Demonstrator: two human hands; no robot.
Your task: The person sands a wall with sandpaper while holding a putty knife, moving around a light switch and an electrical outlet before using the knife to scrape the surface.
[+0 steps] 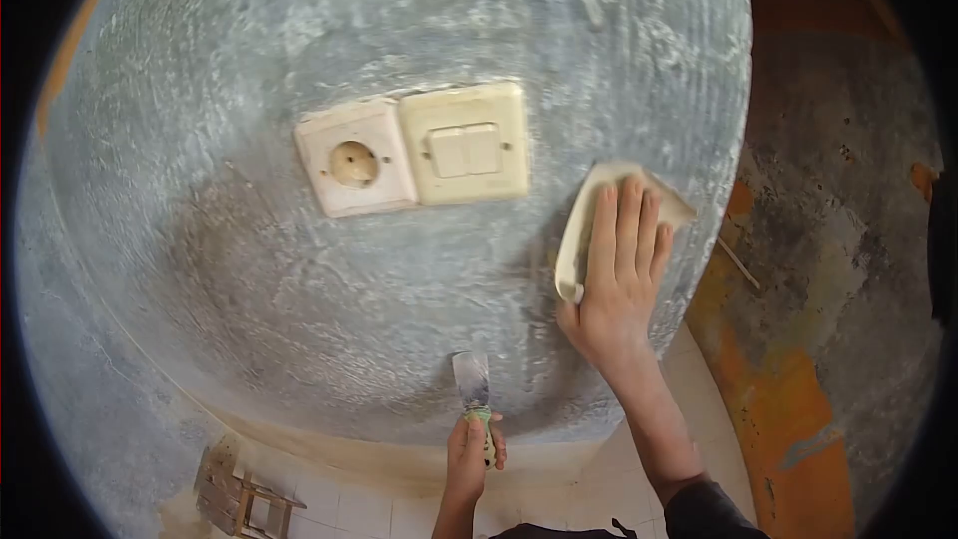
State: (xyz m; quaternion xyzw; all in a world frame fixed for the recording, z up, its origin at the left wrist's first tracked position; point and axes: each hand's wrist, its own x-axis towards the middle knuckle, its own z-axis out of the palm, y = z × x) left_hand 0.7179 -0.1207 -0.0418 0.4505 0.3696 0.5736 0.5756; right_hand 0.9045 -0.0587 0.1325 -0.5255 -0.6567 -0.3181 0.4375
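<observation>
While the right hand (621, 284) lies flat on a cream sheet (581, 225), right of centre, the left hand (467, 451) grasps a scraper (473, 384), lower centre, blade upward, long axis nearly vertical.

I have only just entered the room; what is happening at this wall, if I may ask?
A person's right hand lies flat, fingers extended, over a cream-coloured, flexible sheet with a curled edge, against a mottled grey-blue wall. The left hand grips a small scraper with a green handle and a flat metal blade, blade upward; whether it touches the wall is unclear. A whitish square socket and a cream double switch sit side by side, left of the sheet.
</observation>
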